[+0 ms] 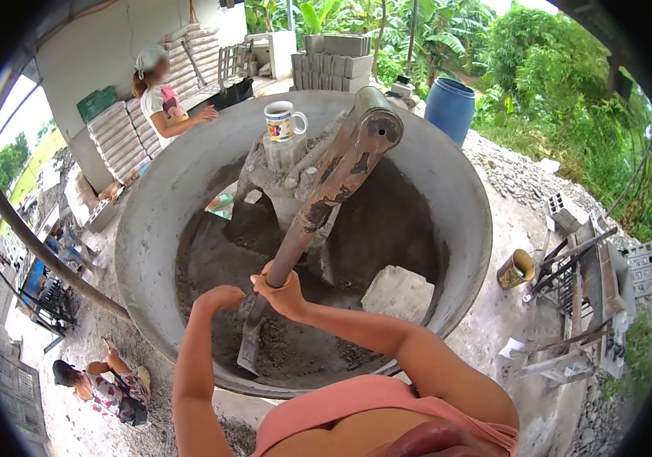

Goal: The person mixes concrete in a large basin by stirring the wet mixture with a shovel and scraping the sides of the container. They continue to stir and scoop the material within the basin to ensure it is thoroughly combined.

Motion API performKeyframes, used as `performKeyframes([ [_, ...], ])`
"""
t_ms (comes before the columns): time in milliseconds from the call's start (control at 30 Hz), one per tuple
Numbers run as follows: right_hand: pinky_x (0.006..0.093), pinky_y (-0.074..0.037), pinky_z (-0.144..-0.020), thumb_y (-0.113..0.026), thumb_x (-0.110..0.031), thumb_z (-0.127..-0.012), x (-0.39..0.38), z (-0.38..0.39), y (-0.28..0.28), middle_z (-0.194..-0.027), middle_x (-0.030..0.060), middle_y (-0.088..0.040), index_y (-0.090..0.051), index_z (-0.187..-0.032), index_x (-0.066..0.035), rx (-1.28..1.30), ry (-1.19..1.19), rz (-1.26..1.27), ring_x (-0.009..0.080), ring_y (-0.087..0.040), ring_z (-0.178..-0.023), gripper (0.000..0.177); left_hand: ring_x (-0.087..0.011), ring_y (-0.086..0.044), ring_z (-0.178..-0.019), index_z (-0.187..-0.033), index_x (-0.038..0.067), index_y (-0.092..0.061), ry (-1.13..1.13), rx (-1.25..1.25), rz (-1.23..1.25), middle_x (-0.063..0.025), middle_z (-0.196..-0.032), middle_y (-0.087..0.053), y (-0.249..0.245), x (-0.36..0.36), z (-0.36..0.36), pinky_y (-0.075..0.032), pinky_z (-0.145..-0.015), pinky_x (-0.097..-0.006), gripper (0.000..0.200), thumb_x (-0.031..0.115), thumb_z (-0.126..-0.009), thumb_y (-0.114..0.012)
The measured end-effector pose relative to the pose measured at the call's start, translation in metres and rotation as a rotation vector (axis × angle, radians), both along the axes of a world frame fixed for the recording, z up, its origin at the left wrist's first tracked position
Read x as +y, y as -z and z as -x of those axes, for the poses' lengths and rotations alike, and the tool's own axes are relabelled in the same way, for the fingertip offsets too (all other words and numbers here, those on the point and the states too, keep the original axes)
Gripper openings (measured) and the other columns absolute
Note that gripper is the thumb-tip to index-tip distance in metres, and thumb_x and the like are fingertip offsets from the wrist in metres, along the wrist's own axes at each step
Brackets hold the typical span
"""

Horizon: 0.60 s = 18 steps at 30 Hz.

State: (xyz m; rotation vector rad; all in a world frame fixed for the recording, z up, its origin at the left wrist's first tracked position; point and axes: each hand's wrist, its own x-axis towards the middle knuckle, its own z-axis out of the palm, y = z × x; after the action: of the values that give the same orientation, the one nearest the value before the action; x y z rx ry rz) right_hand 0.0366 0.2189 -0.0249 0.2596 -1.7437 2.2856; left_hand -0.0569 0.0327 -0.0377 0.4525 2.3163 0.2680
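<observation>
A large round metal mixing pan (459, 221) holds dark grey sandy material (394, 221). Across it runs a thick, rusty metal arm (341, 179), sloping down toward me. My right hand (284, 293) is wrapped round the lower part of this arm. Just to the left, my left hand (223, 297) hangs over the pan with its fingers curled; what it holds, if anything, is hidden. A flat metal blade (250, 349) sits in the material below my hands. On the central hub stands a patterned mug (280, 124). A pale slab (398, 293) lies at the pan's right side.
One person (162, 103) stands beyond the pan at the left, and another (113, 388) is low at the left. A blue barrel (448, 110), stacked concrete blocks (333, 68), a rusty bucket (516, 269) and a metal frame (577, 305) surround the pan. A curved pole (52, 263) crosses the left.
</observation>
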Motion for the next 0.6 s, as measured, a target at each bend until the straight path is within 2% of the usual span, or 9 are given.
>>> performKeyframes([
  [67,0.0226,-0.043,-0.051,-0.067,-0.010,-0.081,-0.001,0.002,0.002,-0.066,0.0019,-0.058,-0.050,-0.083,-0.007,0.036,0.018,-0.005,0.0055,-0.056,-0.061,0.018,-0.0274,-0.058,-0.089,-0.112,0.005,-0.058,-0.064,0.001,-0.088,-0.0114,-0.103,-0.064,-0.006,0.000,-0.005,-0.044,-0.078,-0.0385,0.036,0.025,-0.083,-0.050],
  [200,0.0229,-0.043,-0.051,-0.067,-0.011,-0.081,0.000,0.001,0.001,-0.065,0.0018,-0.058,-0.050,-0.082,-0.007,0.074,0.024,-0.023,0.0057,-0.056,-0.061,0.017,-0.0275,-0.058,-0.089,-0.113,0.005,-0.058,-0.179,-0.075,-0.103,-0.0114,-0.108,-0.062,-0.011,0.003,-0.005,-0.045,-0.077,-0.0376,0.036,0.022,-0.081,-0.053],
  [267,0.0230,-0.043,-0.051,-0.067,-0.011,-0.082,0.000,0.002,0.003,-0.065,0.0017,-0.058,-0.051,-0.082,-0.007,0.070,0.024,-0.022,0.0057,-0.056,-0.061,0.017,-0.0297,-0.054,-0.105,-0.122,0.007,-0.053,0.227,0.076,-0.045,-0.0126,-0.116,-0.058,0.003,-0.006,0.004,-0.042,-0.091,-0.0390,0.042,0.025,-0.085,-0.051],
  [333,0.0230,-0.043,-0.051,-0.067,-0.011,-0.082,-0.002,0.000,-0.004,-0.065,0.0015,-0.058,-0.051,-0.082,-0.007,0.067,0.023,-0.016,0.0057,-0.056,-0.061,0.017,-0.0303,-0.053,-0.107,-0.122,0.007,-0.053,0.273,0.086,0.005,-0.0134,-0.117,-0.057,0.003,-0.003,0.006,-0.042,-0.092,-0.0389,0.042,0.022,-0.083,-0.053],
  [367,0.0228,-0.039,-0.048,-0.067,-0.013,-0.081,-0.004,-0.003,-0.006,-0.060,-0.0016,-0.054,-0.051,-0.078,-0.006,0.080,0.058,0.019,0.0032,-0.049,-0.056,0.018,-0.0310,-0.052,-0.108,-0.123,0.008,-0.053,0.315,0.096,0.058,-0.0143,-0.119,-0.055,0.003,-0.003,0.006,-0.042,-0.093,-0.0389,0.042,0.019,-0.082,-0.054],
  [400,0.0227,-0.035,-0.044,-0.067,-0.014,-0.081,-0.004,-0.003,-0.010,-0.056,-0.0047,-0.049,-0.050,-0.074,-0.006,0.099,0.092,0.052,0.0007,-0.043,-0.052,0.020,-0.0310,-0.052,-0.108,-0.123,0.008,-0.053,0.319,0.097,0.058,-0.0143,-0.119,-0.055,0.012,-0.006,0.011,-0.042,-0.093,-0.0389,0.042,0.019,-0.082,-0.054],
  [467,0.0226,-0.035,-0.045,-0.067,-0.014,-0.081,-0.004,-0.001,-0.005,-0.057,-0.0042,-0.050,-0.051,-0.075,-0.006,0.100,0.087,0.047,0.0011,-0.044,-0.052,0.020,-0.0313,-0.051,-0.110,-0.124,0.007,-0.052,0.097,-0.025,-0.028,-0.0150,-0.119,-0.055,0.036,-0.016,0.024,-0.042,-0.093,-0.0383,0.044,0.018,-0.081,-0.055],
  [600,0.0228,-0.037,-0.045,-0.067,-0.014,-0.081,-0.004,0.001,-0.002,-0.058,-0.0036,-0.051,-0.051,-0.078,-0.005,0.108,0.075,0.033,0.0020,-0.045,-0.052,0.019,-0.0310,-0.052,-0.109,-0.123,0.005,-0.052,0.081,-0.028,-0.020,-0.0151,-0.118,-0.056,0.033,-0.016,0.019,-0.042,-0.093,-0.0387,0.044,0.017,-0.081,-0.055],
])
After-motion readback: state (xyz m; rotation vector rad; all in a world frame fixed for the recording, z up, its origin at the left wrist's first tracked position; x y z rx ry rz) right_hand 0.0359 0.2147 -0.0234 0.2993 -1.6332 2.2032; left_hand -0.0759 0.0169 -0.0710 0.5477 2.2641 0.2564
